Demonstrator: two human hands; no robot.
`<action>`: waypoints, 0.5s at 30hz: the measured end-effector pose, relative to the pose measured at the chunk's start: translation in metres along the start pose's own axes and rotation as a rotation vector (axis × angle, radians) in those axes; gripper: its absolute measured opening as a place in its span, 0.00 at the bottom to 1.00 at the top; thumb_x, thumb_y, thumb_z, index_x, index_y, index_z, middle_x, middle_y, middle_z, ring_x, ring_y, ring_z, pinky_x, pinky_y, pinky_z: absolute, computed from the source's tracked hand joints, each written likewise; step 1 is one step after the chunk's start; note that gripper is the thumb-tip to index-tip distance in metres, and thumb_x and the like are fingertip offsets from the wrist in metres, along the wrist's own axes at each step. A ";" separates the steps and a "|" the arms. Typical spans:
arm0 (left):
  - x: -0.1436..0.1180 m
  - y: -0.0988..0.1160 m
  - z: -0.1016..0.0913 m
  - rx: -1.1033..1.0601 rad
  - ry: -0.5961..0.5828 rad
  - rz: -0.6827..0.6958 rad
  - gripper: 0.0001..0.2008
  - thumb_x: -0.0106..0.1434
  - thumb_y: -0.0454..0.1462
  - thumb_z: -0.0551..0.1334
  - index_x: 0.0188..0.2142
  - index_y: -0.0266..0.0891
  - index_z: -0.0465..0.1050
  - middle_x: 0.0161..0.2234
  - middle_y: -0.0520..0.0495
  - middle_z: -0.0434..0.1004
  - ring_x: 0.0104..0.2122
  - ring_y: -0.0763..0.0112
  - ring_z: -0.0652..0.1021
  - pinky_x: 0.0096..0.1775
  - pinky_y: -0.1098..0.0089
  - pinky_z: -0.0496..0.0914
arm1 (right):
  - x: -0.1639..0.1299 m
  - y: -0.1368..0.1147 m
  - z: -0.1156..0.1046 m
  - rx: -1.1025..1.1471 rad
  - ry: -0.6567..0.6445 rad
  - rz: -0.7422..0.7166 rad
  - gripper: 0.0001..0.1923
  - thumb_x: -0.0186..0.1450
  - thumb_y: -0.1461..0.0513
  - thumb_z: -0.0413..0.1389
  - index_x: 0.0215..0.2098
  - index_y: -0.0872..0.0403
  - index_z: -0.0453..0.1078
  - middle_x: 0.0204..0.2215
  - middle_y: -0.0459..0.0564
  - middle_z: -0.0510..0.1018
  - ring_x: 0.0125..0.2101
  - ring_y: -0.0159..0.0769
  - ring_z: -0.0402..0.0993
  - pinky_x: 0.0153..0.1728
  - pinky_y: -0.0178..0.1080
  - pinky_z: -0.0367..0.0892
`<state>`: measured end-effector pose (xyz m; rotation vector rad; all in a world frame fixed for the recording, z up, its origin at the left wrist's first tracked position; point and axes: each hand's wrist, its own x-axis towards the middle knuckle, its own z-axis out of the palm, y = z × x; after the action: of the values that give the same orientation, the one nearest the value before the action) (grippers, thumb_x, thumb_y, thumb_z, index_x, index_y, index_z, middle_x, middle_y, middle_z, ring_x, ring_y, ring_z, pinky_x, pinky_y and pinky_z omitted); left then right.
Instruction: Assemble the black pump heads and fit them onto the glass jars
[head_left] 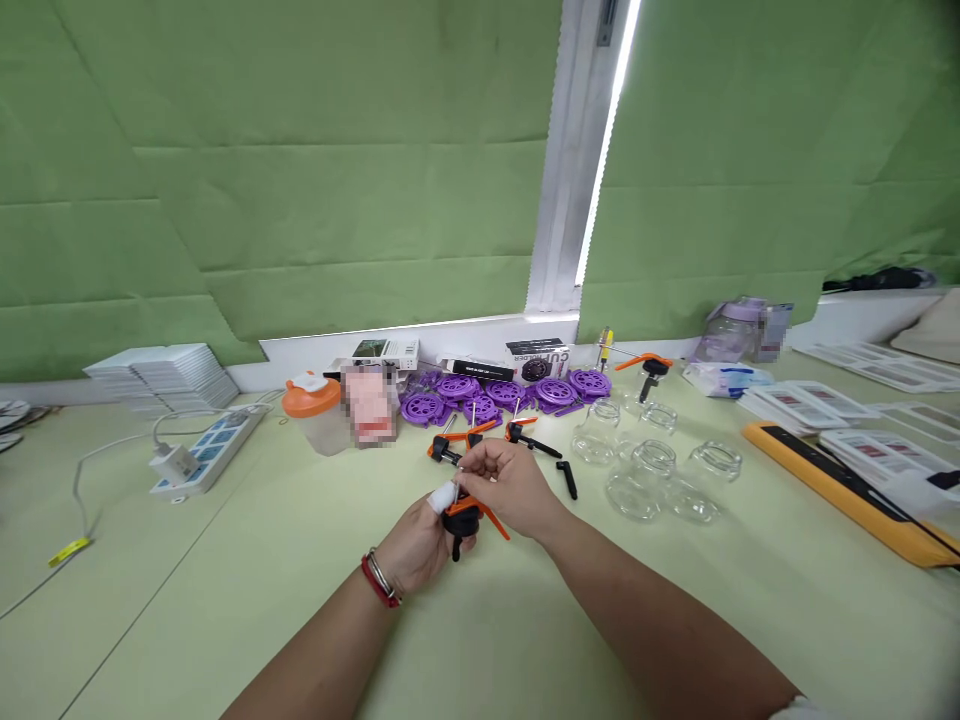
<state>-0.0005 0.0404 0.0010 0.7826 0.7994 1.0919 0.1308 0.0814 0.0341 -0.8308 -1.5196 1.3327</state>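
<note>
My left hand [421,548], its thumb in a white wrap, is closed around a black round part with orange arms [461,520]. A short black stem points down from this part, and an orange arm sticks out to the right. Above it my right hand [510,485] has its fingertips pinched together at a thin metal rod on top. The fingers hide the exact contact. Just beyond my hands lie similar black-and-orange parts [448,448] with upright metal rods. A loose black handle-like piece [568,480] lies to the right of my right hand.
Purple wheel-like plastic parts [480,408] lie along the back. Several clear glass jars [637,492] stand right of centre, and an orange-yellow tool [847,495] lies beyond them. At left are an orange-lidded cup [315,410], a power strip [214,450] and stacked white panels [161,380].
</note>
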 end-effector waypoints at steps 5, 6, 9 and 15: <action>0.000 0.000 0.002 -0.009 -0.017 -0.036 0.21 0.56 0.53 0.61 0.28 0.35 0.67 0.23 0.49 0.67 0.20 0.75 0.67 0.23 0.72 0.62 | 0.001 0.006 0.000 0.029 0.019 0.031 0.08 0.50 0.63 0.61 0.28 0.55 0.68 0.23 0.44 0.75 0.25 0.31 0.73 0.30 0.36 0.70; 0.000 0.000 0.002 -0.018 -0.023 -0.030 0.21 0.56 0.53 0.61 0.29 0.35 0.68 0.23 0.50 0.66 0.21 0.74 0.68 0.24 0.72 0.62 | 0.001 0.008 0.000 0.060 0.038 0.052 0.08 0.50 0.63 0.61 0.27 0.55 0.66 0.22 0.44 0.75 0.24 0.31 0.74 0.29 0.36 0.70; -0.001 0.001 0.003 -0.016 -0.038 -0.046 0.22 0.56 0.54 0.60 0.29 0.35 0.68 0.23 0.50 0.66 0.21 0.75 0.67 0.24 0.72 0.63 | 0.002 0.010 -0.001 0.134 0.030 0.109 0.10 0.50 0.62 0.61 0.26 0.55 0.64 0.21 0.43 0.74 0.24 0.32 0.74 0.28 0.36 0.70; -0.002 0.000 0.003 0.036 -0.024 -0.077 0.27 0.55 0.59 0.56 0.27 0.35 0.67 0.21 0.50 0.65 0.19 0.75 0.67 0.22 0.72 0.62 | -0.002 0.011 -0.003 -0.026 -0.061 0.033 0.07 0.53 0.63 0.60 0.24 0.55 0.65 0.23 0.43 0.74 0.25 0.31 0.73 0.29 0.36 0.70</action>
<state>0.0016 0.0378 0.0025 0.7880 0.8241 1.0003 0.1338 0.0825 0.0233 -0.8422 -1.5796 1.3759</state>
